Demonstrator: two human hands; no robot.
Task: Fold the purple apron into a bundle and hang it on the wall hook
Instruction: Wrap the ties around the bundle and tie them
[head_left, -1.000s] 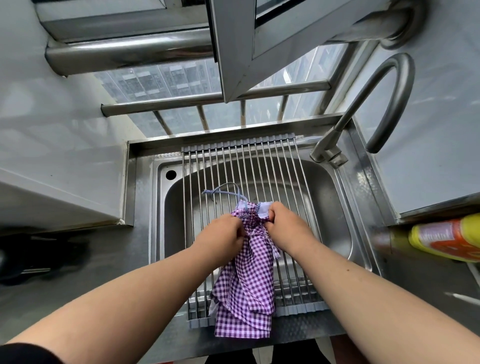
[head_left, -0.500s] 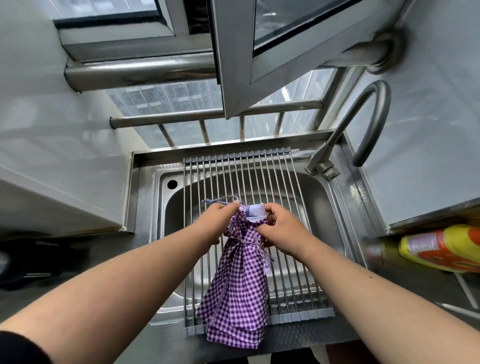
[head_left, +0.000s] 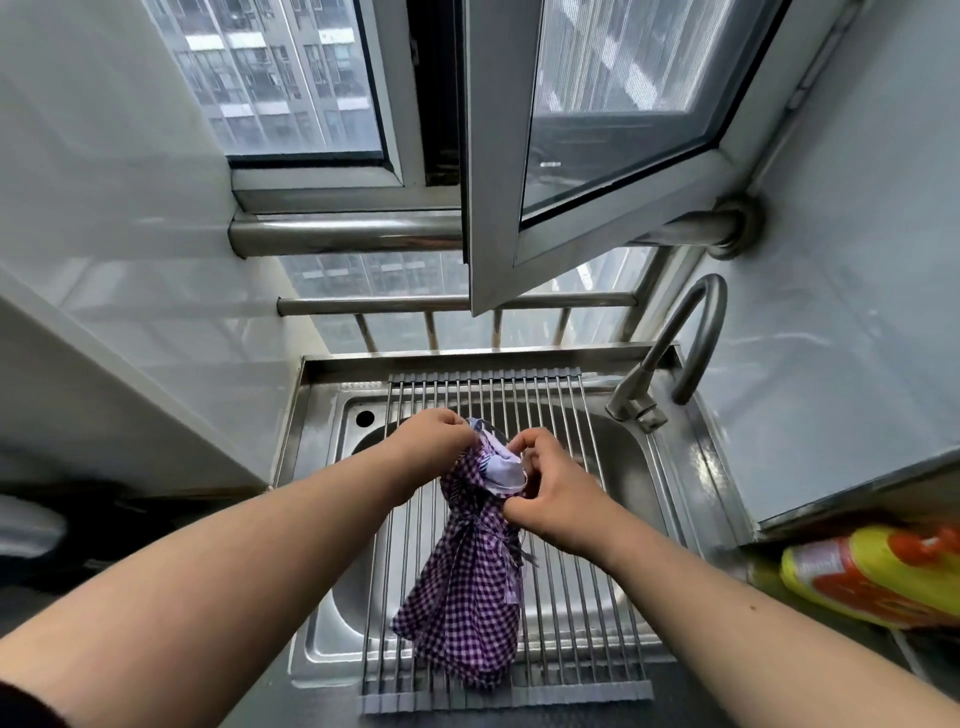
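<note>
The purple apron (head_left: 462, 587), a purple-and-white check, is gathered into a long bundle and cinched around its middle by its own tie. It hangs above the sink (head_left: 322, 613), directly over the roll-up drying rack (head_left: 571, 597) that spans the basin, its loose lower end reaching toward the near edge of the rack. At the top of the bundle a white patch of lining shows, with a thin loop of cord poking up behind it.

Both hands are closed on that top end. The left hand (head_left: 434, 441) pinches the upper left corner of the cloth between curled fingers. The right hand (head_left: 553, 493) grips the right side of the top, thumb and fingertips nipped on the edge of the white patch, the rest of the hand curled loosely. Both forearms reach in over the near edge of the sink.

At the far right corner of the sink stands a curved metal faucet (head_left: 691, 343). Beyond the far rim of the sink run horizontal steel rails (head_left: 363, 304) and a window, one sash (head_left: 613, 130) swung open inward above the basin. To the right of the sink, under a ledge, lies a yellow bottle (head_left: 872, 577) with an orange label, on its side.
</note>
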